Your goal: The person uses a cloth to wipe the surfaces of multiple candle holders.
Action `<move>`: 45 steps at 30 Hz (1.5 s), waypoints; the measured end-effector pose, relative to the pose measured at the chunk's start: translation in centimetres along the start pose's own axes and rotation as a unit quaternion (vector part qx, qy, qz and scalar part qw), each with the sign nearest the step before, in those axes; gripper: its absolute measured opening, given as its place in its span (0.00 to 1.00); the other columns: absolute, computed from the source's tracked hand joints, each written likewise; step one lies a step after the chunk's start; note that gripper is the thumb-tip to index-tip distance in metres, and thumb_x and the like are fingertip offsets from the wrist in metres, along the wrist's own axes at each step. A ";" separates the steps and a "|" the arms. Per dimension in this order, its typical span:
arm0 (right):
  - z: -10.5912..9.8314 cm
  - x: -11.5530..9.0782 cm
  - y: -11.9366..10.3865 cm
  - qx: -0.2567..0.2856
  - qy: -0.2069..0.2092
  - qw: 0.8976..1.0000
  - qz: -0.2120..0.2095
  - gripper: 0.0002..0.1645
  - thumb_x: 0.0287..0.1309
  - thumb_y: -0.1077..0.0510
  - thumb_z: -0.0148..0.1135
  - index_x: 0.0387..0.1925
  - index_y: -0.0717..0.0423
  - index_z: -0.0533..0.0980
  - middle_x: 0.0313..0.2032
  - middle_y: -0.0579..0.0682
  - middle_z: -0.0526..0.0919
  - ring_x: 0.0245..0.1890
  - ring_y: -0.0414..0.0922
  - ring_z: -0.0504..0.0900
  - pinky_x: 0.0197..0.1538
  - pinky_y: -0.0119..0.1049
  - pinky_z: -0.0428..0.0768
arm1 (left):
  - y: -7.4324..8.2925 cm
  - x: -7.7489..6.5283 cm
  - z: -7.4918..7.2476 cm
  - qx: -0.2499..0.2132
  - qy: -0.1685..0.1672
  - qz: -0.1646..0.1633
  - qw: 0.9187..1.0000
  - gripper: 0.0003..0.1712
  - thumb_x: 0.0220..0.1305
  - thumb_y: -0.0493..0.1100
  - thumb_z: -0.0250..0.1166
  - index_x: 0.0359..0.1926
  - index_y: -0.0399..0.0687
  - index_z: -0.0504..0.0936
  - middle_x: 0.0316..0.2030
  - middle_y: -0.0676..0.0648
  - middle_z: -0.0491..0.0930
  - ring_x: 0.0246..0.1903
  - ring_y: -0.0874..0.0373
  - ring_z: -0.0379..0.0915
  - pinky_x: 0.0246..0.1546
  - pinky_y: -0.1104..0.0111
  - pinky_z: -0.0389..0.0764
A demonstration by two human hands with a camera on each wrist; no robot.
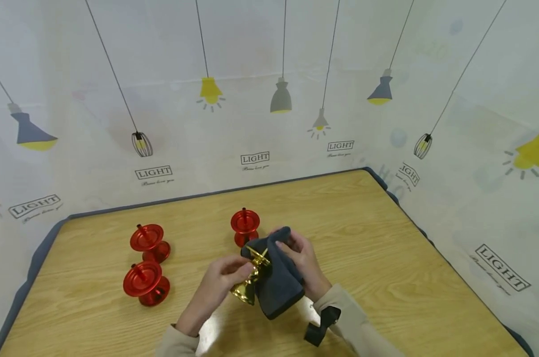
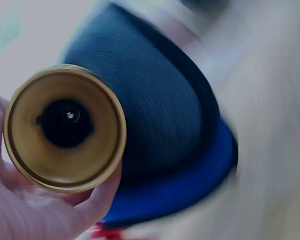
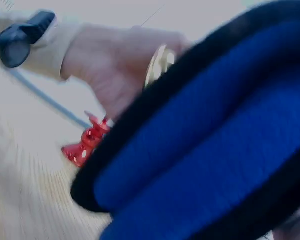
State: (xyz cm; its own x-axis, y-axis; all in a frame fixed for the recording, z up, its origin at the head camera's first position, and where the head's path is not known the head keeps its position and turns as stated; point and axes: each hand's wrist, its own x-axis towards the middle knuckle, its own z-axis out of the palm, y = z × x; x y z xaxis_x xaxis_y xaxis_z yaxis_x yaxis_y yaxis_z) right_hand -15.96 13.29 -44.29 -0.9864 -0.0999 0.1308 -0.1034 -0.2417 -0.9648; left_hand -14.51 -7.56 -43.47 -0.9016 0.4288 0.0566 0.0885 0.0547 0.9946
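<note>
My left hand (image 1: 216, 278) grips a shiny gold candle holder (image 1: 244, 291) by its stem, tilted, with its spike and upper dish toward the right. In the left wrist view the holder's hollow round base (image 2: 65, 172) faces the camera. A dark blue-grey cloth (image 1: 279, 290) is bunched in my right hand (image 1: 306, 259) and lies against the gold holder's upper part, hiding some of it. Up close in the right wrist view, the folded cloth (image 3: 205, 160) shows a bright blue face and dark edging; it covers most of the holder.
A red candle holder (image 1: 244, 221) stands just beyond the cloth. Two more, a rear one (image 1: 147, 239) and a front one (image 1: 142, 281), stand at the left. The wooden table (image 1: 367, 228) meets white printed curtains (image 1: 234, 129) at the back and sides.
</note>
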 end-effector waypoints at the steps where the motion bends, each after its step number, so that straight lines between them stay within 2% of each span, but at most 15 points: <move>1: -0.1 0.0 0.0 0.000 -0.008 1.000 -0.003 0.17 0.68 0.65 0.57 0.54 0.73 0.72 0.43 0.41 0.85 0.45 0.37 0.82 0.49 0.28 0.80 | 0.0 0.1 -0.4 -0.067 -0.035 -0.037 0.996 0.14 0.75 0.45 0.58 0.46 0.38 0.82 0.33 0.53 0.83 0.32 0.67 0.81 0.40 0.72 0.82; 4: -0.2 0.0 0.0 -0.006 -0.019 1.000 -0.009 0.18 0.68 0.65 0.56 0.55 0.74 0.71 0.44 0.40 0.85 0.46 0.37 0.82 0.50 0.28 0.80 | 0.1 0.1 -1.0 -0.141 -0.075 -0.083 0.984 0.17 0.79 0.45 0.52 0.48 0.34 0.79 0.35 0.53 0.82 0.34 0.67 0.80 0.41 0.72 0.82; 8: 0.2 0.0 0.0 0.001 0.007 1.000 -0.007 0.19 0.68 0.65 0.58 0.55 0.75 0.71 0.43 0.41 0.85 0.45 0.37 0.82 0.48 0.28 0.81 | 0.0 -0.1 0.3 0.070 0.051 0.024 0.996 0.14 0.67 0.45 0.69 0.47 0.39 0.82 0.37 0.51 0.84 0.37 0.66 0.81 0.43 0.73 0.83; 13: 0.5 -0.1 0.2 0.019 0.031 0.999 0.001 0.19 0.68 0.66 0.58 0.56 0.75 0.71 0.41 0.42 0.86 0.43 0.37 0.82 0.45 0.29 0.82 | -0.4 -0.2 1.9 0.256 0.164 0.126 0.944 0.19 0.50 0.37 0.81 0.43 0.43 0.84 0.35 0.48 0.86 0.34 0.60 0.85 0.38 0.68 0.86; 15: 0.4 -0.1 0.2 0.017 0.022 1.000 -0.001 0.19 0.68 0.66 0.57 0.56 0.74 0.71 0.42 0.41 0.86 0.43 0.37 0.82 0.46 0.29 0.82 | -0.3 -0.2 1.8 0.221 0.149 0.098 0.959 0.15 0.54 0.37 0.78 0.42 0.42 0.85 0.34 0.50 0.86 0.33 0.63 0.84 0.38 0.71 0.85; 18: 0.1 0.0 0.2 0.015 -0.005 1.000 -0.006 0.15 0.69 0.65 0.57 0.54 0.68 0.73 0.42 0.41 0.85 0.44 0.37 0.82 0.47 0.28 0.81 | 0.0 -0.1 0.8 0.018 0.040 0.006 0.999 0.11 0.68 0.42 0.67 0.44 0.38 0.84 0.33 0.53 0.84 0.33 0.66 0.81 0.39 0.74 0.83; 21: -0.1 0.1 0.2 0.018 -0.031 0.999 -0.004 0.13 0.70 0.64 0.56 0.53 0.63 0.75 0.43 0.40 0.85 0.45 0.36 0.82 0.49 0.28 0.81 | 0.1 0.0 -0.3 -0.184 -0.068 -0.099 0.976 0.17 0.78 0.46 0.52 0.48 0.37 0.81 0.33 0.53 0.84 0.33 0.66 0.80 0.41 0.73 0.82; 23: 0.0 0.0 0.2 0.019 -0.039 0.999 -0.001 0.13 0.70 0.64 0.56 0.54 0.62 0.75 0.44 0.40 0.85 0.46 0.36 0.82 0.50 0.27 0.80 | 0.2 -0.1 -0.5 -0.199 -0.087 -0.119 0.969 0.20 0.80 0.48 0.48 0.49 0.37 0.80 0.32 0.54 0.83 0.32 0.66 0.79 0.41 0.72 0.81; 27: 0.6 0.0 0.3 0.019 -0.008 1.000 0.014 0.16 0.69 0.63 0.58 0.55 0.68 0.73 0.44 0.42 0.84 0.45 0.37 0.82 0.48 0.29 0.81 | 0.3 -0.6 0.5 0.036 0.050 -0.015 0.998 0.16 0.70 0.48 0.65 0.48 0.40 0.82 0.35 0.54 0.84 0.36 0.66 0.80 0.43 0.72 0.81; 30: 1.1 -0.1 0.3 0.021 0.028 0.999 0.028 0.18 0.69 0.64 0.59 0.56 0.70 0.73 0.43 0.44 0.85 0.44 0.39 0.82 0.46 0.30 0.82 | 0.0 -0.8 1.6 0.214 0.166 0.071 0.960 0.20 0.55 0.43 0.79 0.46 0.43 0.83 0.38 0.50 0.86 0.37 0.61 0.83 0.42 0.69 0.84; 33: 1.4 -0.2 0.3 0.020 0.045 0.998 0.039 0.19 0.68 0.64 0.59 0.57 0.70 0.73 0.44 0.45 0.85 0.44 0.39 0.82 0.46 0.31 0.83 | -0.3 -0.9 2.1 0.264 0.194 0.105 0.939 0.20 0.50 0.37 0.81 0.43 0.43 0.83 0.35 0.48 0.87 0.34 0.57 0.84 0.37 0.67 0.85; 35: 1.4 -0.2 0.2 0.018 0.040 0.998 0.040 0.19 0.69 0.64 0.58 0.57 0.71 0.73 0.44 0.44 0.84 0.45 0.39 0.82 0.47 0.30 0.82 | -0.1 -0.9 1.7 0.224 0.166 0.077 0.957 0.16 0.56 0.40 0.78 0.44 0.42 0.84 0.36 0.48 0.87 0.35 0.58 0.85 0.39 0.68 0.85; 38: 1.0 -0.3 0.1 0.012 0.016 0.999 0.039 0.21 0.69 0.63 0.57 0.58 0.73 0.71 0.45 0.43 0.84 0.47 0.39 0.82 0.50 0.30 0.81 | 0.1 -0.7 0.5 0.037 0.036 -0.007 0.999 0.15 0.70 0.45 0.66 0.48 0.37 0.83 0.37 0.47 0.87 0.36 0.58 0.85 0.42 0.66 0.85; 42: 0.7 -0.4 0.0 0.009 -0.008 0.999 0.033 0.21 0.70 0.62 0.57 0.58 0.74 0.71 0.44 0.41 0.85 0.48 0.38 0.82 0.51 0.29 0.81 | -0.3 -0.4 -0.7 -0.136 -0.074 -0.091 0.984 0.24 0.78 0.49 0.52 0.53 0.29 0.79 0.38 0.50 0.86 0.37 0.61 0.82 0.45 0.67 0.83; 45: 0.9 -0.4 0.0 0.018 0.010 0.999 0.032 0.20 0.69 0.63 0.57 0.57 0.73 0.72 0.43 0.41 0.85 0.45 0.38 0.83 0.49 0.29 0.82 | -0.5 -0.7 -0.1 -0.027 0.007 -0.026 0.999 0.19 0.74 0.48 0.61 0.52 0.35 0.81 0.39 0.52 0.85 0.40 0.62 0.81 0.47 0.68 0.82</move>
State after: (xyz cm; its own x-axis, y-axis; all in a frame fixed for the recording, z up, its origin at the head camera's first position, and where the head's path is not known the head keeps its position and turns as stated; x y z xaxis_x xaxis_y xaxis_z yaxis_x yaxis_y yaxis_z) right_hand -15.47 12.40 -44.15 -0.9932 -0.0964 0.0650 -0.0367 -0.2704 -0.9620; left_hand -13.99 -7.94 -43.98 -0.9100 0.4146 0.0061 0.0194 0.0278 0.9994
